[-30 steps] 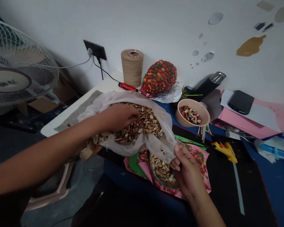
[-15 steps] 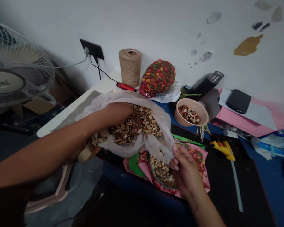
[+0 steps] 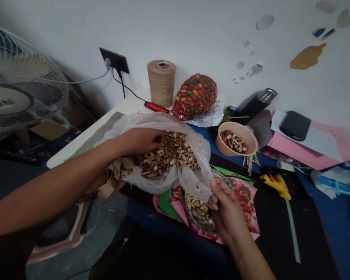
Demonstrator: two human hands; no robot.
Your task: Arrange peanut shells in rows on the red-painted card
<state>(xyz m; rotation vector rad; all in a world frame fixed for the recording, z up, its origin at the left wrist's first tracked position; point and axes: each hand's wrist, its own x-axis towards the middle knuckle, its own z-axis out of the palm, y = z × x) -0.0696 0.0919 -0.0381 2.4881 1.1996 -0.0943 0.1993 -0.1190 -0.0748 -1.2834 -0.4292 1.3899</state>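
Pinching the plastic bag [image 3: 194,184] with right hand [image 3: 228,198], likely to keep it open for left hand [image 3: 144,140], curled over shell-like pieces [image 3: 177,153], cannot tell if clasping any.

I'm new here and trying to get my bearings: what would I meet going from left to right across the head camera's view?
White fan → translucent plastic bag → peach bowl → yellow glue gun.

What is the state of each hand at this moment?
Left hand: fingers curled over the shell-like pieces; cannot tell if holding any.
Right hand: closed, pinching the plastic bag.
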